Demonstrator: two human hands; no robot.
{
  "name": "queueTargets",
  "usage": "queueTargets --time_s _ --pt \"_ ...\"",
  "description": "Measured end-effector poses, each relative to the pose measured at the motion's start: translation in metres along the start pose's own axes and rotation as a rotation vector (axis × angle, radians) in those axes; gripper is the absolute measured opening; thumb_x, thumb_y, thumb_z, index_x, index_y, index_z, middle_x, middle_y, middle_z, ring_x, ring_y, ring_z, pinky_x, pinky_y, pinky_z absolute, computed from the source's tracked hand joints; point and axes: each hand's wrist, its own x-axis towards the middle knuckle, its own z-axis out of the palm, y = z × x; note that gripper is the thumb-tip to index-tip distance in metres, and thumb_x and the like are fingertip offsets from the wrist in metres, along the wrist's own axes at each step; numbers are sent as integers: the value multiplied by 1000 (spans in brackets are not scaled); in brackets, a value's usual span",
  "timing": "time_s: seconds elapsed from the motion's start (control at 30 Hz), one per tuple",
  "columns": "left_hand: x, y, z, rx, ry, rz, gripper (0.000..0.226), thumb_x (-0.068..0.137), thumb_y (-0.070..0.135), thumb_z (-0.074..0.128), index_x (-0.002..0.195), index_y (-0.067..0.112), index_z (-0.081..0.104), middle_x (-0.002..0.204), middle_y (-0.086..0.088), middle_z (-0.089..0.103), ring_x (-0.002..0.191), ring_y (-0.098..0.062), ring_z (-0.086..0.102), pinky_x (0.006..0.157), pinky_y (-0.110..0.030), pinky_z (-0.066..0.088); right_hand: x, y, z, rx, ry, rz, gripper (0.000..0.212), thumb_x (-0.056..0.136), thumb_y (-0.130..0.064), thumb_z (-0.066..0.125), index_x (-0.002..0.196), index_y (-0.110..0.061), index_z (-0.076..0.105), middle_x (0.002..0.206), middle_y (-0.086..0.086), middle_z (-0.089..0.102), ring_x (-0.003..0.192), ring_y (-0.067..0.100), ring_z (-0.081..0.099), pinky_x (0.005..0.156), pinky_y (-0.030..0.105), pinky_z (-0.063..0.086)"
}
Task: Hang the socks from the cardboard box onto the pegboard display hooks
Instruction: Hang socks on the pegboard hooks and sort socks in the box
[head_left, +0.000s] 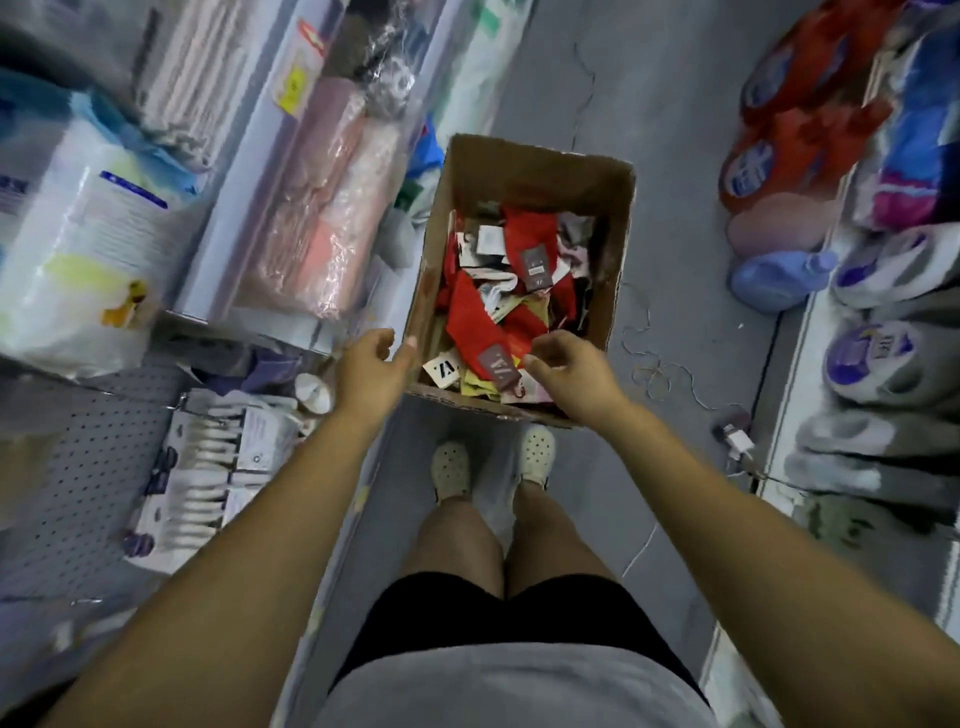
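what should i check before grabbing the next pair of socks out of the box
1. Cardboard box open and within reach: ok, both hands are at its near edge.
2. Socks left to hang: ok, a mixed pile with red socks on top.
3. Right hand free: cannot tell, its fingers are curled right beside a grey tag, grip unclear.
4. Left hand free: ok, open and empty outside the box's left wall.
5. Hanger hook on the tag reachable: ok, it shows below the tag.
6. Free hook on the pegboard: cannot tell, the view is blurred and the visible hooks hold packs.
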Motion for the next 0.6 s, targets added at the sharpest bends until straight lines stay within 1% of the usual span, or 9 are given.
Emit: queueTargets --time_s 0.07,0.13,0.23,0.3,0.37,0.43,0.47,0.53,0.6 --pt "3 -10 11 -69 11 -13 34 99 26 66 123 2 69 115 -6 72 112 -27 68 99 -35 51 31 3 6 -31 -58 26 37 97 -32 67 127 -10 63 122 6 68 111 19 63 92 29 49" --pt "10 -19 19 -134 66 -37 25 99 21 65 115 4 74 108 -8 75 103 -26 70 98 -41 55 66 9 14 -71 -139 72 41 97 -32 67 130 -8 61 125 8 67 115 23 63 94 29 48" --pt "15 -32 25 -171 128 -40 17 98 11 66 107 3 77 99 -8 76 98 -26 72 94 -46 57 104 25 31 -154 -208 159 46 97 -33 66 135 -10 57 131 10 65 123 28 59 109 42 44" --pt "18 -37 25 -200 138 -29 15 96 8 68 106 4 77 96 -5 76 95 -24 72 92 -44 58 121 33 46 -179 -252 212 52 96 -32 68 139 -9 53 135 12 62 126 31 56 112 48 41" --pt "19 -41 25 -210 138 -4 14 95 8 69 106 6 77 95 -3 76 92 -20 72 89 -39 59 131 43 64 -114 -295 302 51 95 -27 69 138 -6 52 129 15 65 113 30 62 100 40 51" --pt "19 -43 26 -232 138 -5 16 95 9 70 109 6 77 99 -3 76 93 -17 72 88 -33 58 134 49 80 -158 -338 367 42 95 -28 69 126 -2 59 101 16 74 81 26 67 69 27 54" --pt "20 -44 26 -242 139 -6 17 95 11 70 111 7 76 102 -4 77 96 -16 72 89 -30 57 135 51 85 -223 -350 372 41 94 -33 69 121 -4 62 92 13 73 75 24 67 65 23 52" --pt "19 -44 26 -238 145 4 19 96 13 70 112 6 76 105 -6 77 98 -12 72 86 -20 54 136 60 94 -267 -315 384 44 91 -40 71 124 -11 64 105 11 73 94 30 69 86 33 55" --pt "19 -44 27 -228 151 13 19 96 13 70 112 6 77 103 -4 77 94 -4 70 82 -13 51 137 69 97 -159 -230 448 45 90 -40 73 127 -15 64 122 17 68 116 38 62 103 47 49"
